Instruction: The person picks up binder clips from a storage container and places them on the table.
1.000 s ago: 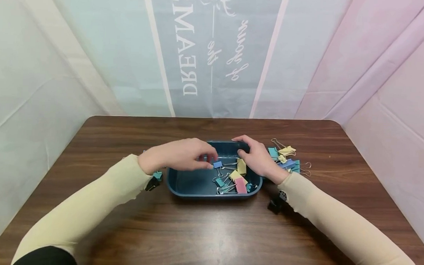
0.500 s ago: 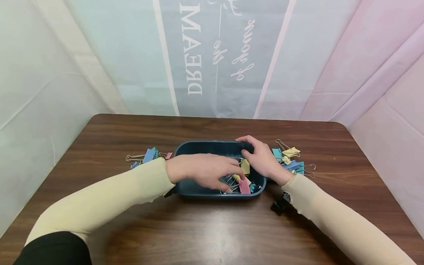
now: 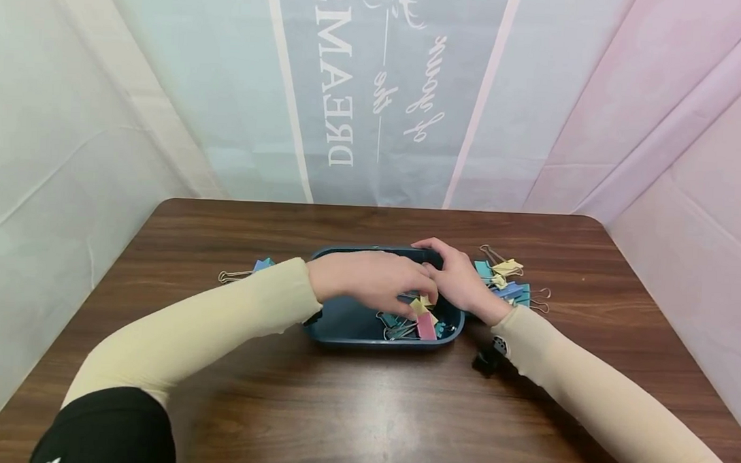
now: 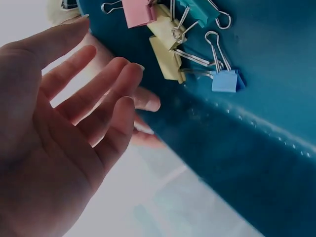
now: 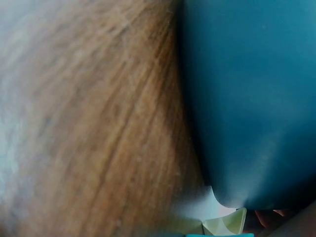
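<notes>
A dark blue plastic bin (image 3: 345, 319) sits on the table with several binder clips at its right end. My left hand (image 3: 375, 281) hovers over them, fingers apart and slightly bent. In the left wrist view that hand (image 4: 64, 123) holds nothing. Under it lie a pink clip (image 4: 138, 12), two yellow clips (image 4: 165, 58), a teal clip (image 4: 203, 14) and a blue clip (image 4: 225, 82). My right hand (image 3: 458, 282) grips the bin's far right rim, thumb inside and fingers outside. In the right wrist view the bin's outer wall (image 5: 252, 98) hides most of that hand.
More binder clips (image 3: 509, 291), teal, yellow and blue, lie in a heap right of the bin. A blue clip (image 3: 262, 264) shows left of it, partly behind my left sleeve. The brown wooden table (image 3: 364, 408) ends at a fabric backdrop (image 3: 380, 123).
My left hand has moved right, from the bin's left part to above the clips, then slightly away from me. The right hand keeps its grip on the rim. The head view has shifted slightly.
</notes>
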`<action>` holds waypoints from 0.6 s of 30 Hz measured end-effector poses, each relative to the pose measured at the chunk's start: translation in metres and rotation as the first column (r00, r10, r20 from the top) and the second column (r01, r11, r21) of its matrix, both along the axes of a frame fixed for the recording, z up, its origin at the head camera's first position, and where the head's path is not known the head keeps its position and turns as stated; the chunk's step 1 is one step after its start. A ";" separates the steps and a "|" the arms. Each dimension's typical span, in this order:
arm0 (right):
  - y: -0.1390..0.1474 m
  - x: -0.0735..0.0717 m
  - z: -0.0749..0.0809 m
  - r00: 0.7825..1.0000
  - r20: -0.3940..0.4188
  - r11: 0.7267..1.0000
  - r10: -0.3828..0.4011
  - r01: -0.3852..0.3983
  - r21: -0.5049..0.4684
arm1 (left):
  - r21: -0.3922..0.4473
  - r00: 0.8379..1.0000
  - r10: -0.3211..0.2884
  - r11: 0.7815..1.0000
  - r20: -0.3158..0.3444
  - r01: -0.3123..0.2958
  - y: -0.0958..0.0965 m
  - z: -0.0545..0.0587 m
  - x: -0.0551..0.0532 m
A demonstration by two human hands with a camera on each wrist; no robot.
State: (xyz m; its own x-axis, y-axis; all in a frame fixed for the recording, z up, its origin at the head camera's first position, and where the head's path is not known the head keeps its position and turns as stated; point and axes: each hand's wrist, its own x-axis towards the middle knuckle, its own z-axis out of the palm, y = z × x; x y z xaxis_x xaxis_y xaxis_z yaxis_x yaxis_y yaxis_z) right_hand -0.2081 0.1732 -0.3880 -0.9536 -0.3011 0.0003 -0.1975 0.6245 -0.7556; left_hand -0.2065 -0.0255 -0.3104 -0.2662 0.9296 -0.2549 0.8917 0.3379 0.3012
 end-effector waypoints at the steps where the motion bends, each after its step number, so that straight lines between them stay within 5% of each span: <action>1: 0.000 0.000 0.000 1.000 0.004 1.000 -0.001 0.001 -0.006 | -0.010 1.000 -0.010 1.000 0.002 0.010 0.003 -0.002 0.000; 9: 0.000 0.000 0.000 1.000 -0.011 1.000 -0.018 0.018 -0.003 | -0.081 0.998 -0.065 0.995 -0.012 0.063 0.020 -0.022 0.004; 18: 0.000 0.000 0.000 1.000 -0.004 1.000 -0.021 0.021 -0.006 | -0.027 0.985 -0.141 0.990 -0.101 0.139 0.027 -0.039 0.009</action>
State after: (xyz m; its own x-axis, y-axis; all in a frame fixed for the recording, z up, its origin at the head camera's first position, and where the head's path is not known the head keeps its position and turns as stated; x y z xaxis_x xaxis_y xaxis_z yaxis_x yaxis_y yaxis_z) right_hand -0.2085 0.1732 -0.3882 -0.9598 -0.2808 0.0058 -0.1871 0.6239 -0.7588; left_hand -0.1975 0.0018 -0.3491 -0.1594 0.9545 -0.2522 0.9564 0.2126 0.2004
